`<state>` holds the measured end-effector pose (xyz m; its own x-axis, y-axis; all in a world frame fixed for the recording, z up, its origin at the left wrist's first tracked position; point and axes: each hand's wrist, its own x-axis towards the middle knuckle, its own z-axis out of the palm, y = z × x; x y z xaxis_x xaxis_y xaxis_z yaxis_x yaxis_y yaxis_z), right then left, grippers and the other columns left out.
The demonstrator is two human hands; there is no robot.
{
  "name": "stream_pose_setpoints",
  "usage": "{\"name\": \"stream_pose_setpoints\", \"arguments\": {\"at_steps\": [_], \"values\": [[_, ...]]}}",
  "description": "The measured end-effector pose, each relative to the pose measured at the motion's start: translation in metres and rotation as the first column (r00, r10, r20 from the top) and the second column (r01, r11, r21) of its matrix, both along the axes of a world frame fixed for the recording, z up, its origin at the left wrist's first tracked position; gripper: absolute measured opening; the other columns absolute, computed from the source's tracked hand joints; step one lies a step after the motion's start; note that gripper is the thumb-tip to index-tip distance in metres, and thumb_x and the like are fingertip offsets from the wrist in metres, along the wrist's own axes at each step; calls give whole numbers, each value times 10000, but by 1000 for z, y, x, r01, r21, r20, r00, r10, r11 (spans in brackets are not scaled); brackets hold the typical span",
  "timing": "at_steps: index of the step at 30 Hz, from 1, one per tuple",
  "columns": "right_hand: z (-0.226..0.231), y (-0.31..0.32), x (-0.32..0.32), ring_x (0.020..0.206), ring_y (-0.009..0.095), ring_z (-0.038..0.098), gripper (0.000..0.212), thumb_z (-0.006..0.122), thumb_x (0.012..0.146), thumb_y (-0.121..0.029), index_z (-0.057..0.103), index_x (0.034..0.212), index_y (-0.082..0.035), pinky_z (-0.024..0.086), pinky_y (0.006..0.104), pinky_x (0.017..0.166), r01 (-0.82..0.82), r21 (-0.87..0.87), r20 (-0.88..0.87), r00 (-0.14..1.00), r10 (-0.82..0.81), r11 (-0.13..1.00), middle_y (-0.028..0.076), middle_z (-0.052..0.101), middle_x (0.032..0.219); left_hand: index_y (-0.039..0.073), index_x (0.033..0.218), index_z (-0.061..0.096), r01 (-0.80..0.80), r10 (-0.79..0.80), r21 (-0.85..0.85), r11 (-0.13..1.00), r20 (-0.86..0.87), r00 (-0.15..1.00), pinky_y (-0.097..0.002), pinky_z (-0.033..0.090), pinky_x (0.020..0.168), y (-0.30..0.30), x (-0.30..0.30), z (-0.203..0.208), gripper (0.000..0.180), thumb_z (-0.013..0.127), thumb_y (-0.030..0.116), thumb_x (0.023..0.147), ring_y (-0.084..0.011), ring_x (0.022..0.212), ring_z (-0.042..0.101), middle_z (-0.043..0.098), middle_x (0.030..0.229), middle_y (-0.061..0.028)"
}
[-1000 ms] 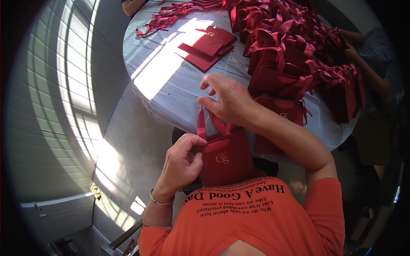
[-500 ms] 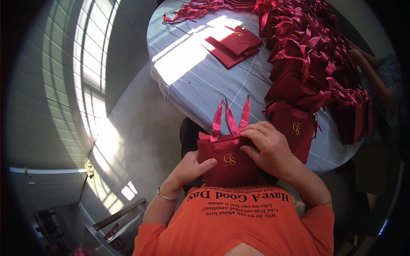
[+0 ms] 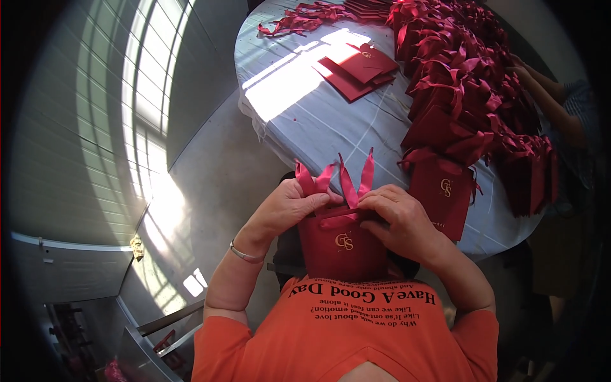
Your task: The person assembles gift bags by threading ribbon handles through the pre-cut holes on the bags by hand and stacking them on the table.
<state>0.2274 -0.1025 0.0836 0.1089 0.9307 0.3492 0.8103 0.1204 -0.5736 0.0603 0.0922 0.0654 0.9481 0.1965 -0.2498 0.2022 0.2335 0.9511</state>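
Upright against my front stands a dark red paper gift bag (image 3: 340,251) with a gold emblem. Pink-red satin ribbons (image 3: 347,181) rise from its top edge. My left hand (image 3: 299,204) is closed at the bag's top left, pinching a ribbon end between thumb and fingers. At the top right, my right hand (image 3: 398,219) grips the rim and the base of another ribbon; its fingertips are partly hidden. Just beyond it, a second red gift bag (image 3: 439,197) leans at the table's near edge.
The round table (image 3: 305,137) has a white cloth. A dense mass of ribboned red bags (image 3: 464,83) covers its right side. Flat red bags (image 3: 359,70) lie mid-table, and loose ribbons (image 3: 305,18) lie at the far edge. Another person's arm (image 3: 550,102) reaches in from the right.
My left hand has moved up from the bag's left side to its top edge and taken hold of a ribbon. The right hand stays at the top right rim.
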Motion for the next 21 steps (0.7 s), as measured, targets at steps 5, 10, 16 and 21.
{"name": "stream_pose_setpoints", "arguments": {"at_steps": [5, 10, 16, 21], "values": [[0, 0, -2, 979, 294, 658, 352, 797, 678, -44, 664, 1003, -36, 542, 387, 841, -7, -35, -1, 1000, 7, 999, 95, 696, 1021, -30, 1084, 659, -151, 157, -164, 975, 27, 987, -290, 551, 871, -11, 4, -1, 215, 536, 136, 1024, -146, 973, 678, 714, 994, -94], [0, -3, -2, 991, 291, 656, 343, 789, 684, -45, 664, 1003, -35, 544, 384, 843, -5, -50, 9, 1000, 5, 999, 94, 696, 1024, -13, 1019, 576, -242, 254, -193, 951, 44, 966, -306, 582, 836, -17, 7, -9, 185, 478, 141, 1047, -218, 925, 707, 707, 1013, -216], [-7, -1, -2, 1002, 301, 654, 352, 786, 688, -40, 664, 1018, -25, 542, 381, 856, 5, 5, -31, 999, -5, 1000, 104, 688, 1045, -37, 1009, 547, -349, 351, -271, 897, -41, 935, -373, 610, 822, -16, 8, -8, 201, 461, 140, 1049, -278, 900, 715, 689, 997, -249], [0, -8, -7, 982, 309, 655, 355, 789, 751, -97, 648, 1064, -10, 540, 394, 847, 167, 20, -20, 986, -167, 986, 128, 668, 1081, -59, 1023, 539, -409, 415, -295, 864, -43, 909, -374, 601, 812, -18, 9, -12, 231, 455, 155, 1048, -311, 895, 716, 686, 996, -238]]}}
